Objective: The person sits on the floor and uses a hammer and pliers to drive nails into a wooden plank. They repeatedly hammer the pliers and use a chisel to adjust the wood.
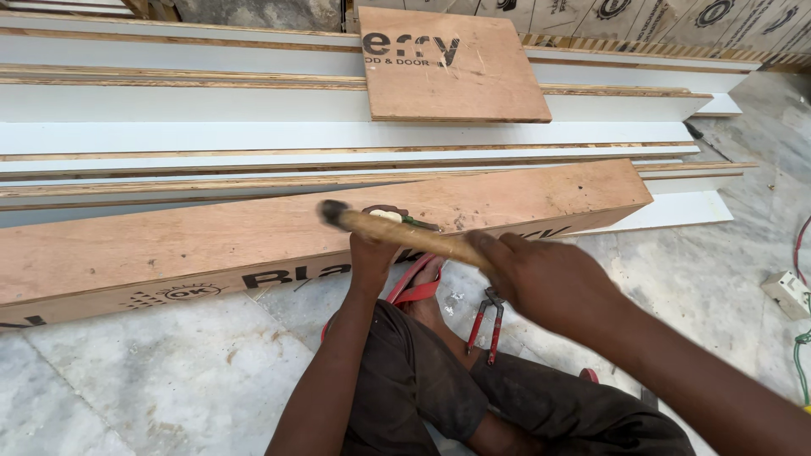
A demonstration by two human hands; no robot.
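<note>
In the head view, the right hand [549, 283] has its fingers wrapped round the wooden handle of a hammer [397, 230], raised blurred over the long plywood beam [253, 241] lying on the marble floor [169, 380]. The left hand [372, 257] presses against the beam's front face, fingers hidden, so their state cannot be told. The beam looks reddish and assembled, the hammering seemingly midway; red-handled pincers [488, 325] lie unused on the floor by a foot, white boards [253, 110] stacked behind.
</note>
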